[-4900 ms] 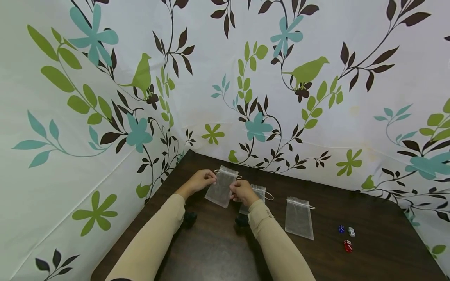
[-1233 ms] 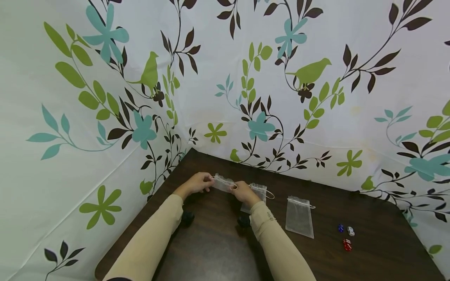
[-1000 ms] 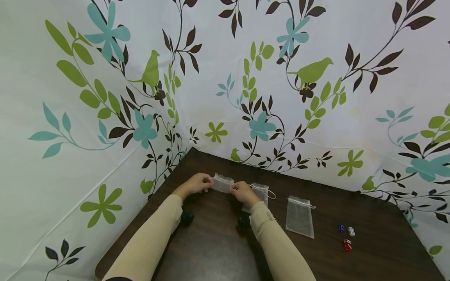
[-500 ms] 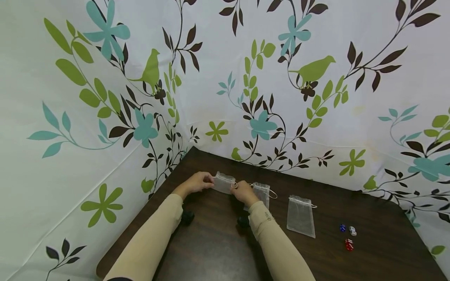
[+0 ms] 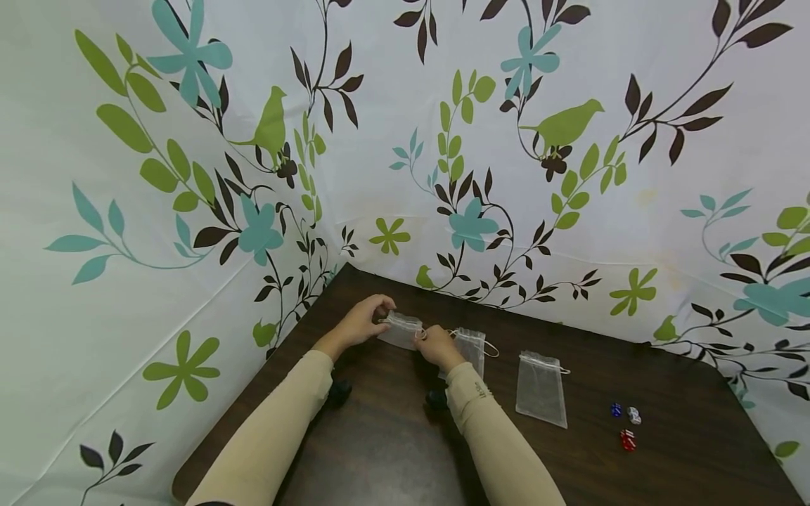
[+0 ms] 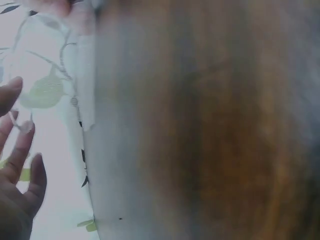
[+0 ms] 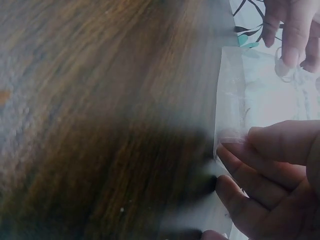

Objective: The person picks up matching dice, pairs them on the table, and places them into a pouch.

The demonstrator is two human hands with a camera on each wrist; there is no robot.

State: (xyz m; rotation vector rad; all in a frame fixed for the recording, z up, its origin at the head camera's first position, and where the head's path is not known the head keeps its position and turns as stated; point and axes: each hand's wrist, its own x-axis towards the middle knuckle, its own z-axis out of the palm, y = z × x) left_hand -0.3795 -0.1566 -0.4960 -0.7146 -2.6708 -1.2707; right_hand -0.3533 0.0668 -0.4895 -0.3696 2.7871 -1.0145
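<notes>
A sheer white drawstring pouch (image 5: 400, 331) is held above the table at the left back. My right hand (image 5: 436, 346) pinches its right side between thumb and fingers, plain in the right wrist view, where the pouch's thin fabric (image 7: 231, 95) shows. My left hand (image 5: 365, 320) is at the pouch's upper left corner, its fingers spread. In the left wrist view the left hand's thumb (image 6: 11, 95) stands apart from its fingers, and a loop of the cord (image 6: 30, 117) passes by a fingertip. A second sheer pouch (image 5: 471, 348) lies partly hidden behind the right hand.
A third sheer pouch (image 5: 541, 390) lies flat on the dark wood table (image 5: 386, 450). Farther right sit small groups of blue dice (image 5: 616, 410), white dice (image 5: 634, 415) and red dice (image 5: 627, 440). A patterned curtain (image 5: 392, 176) rises along the table's back and left edges.
Earlier the pouch was held up flat by both hands, then tipped away. Over the last half second my left fingers have spread and lifted from the cord side. The right hand keeps its pinch.
</notes>
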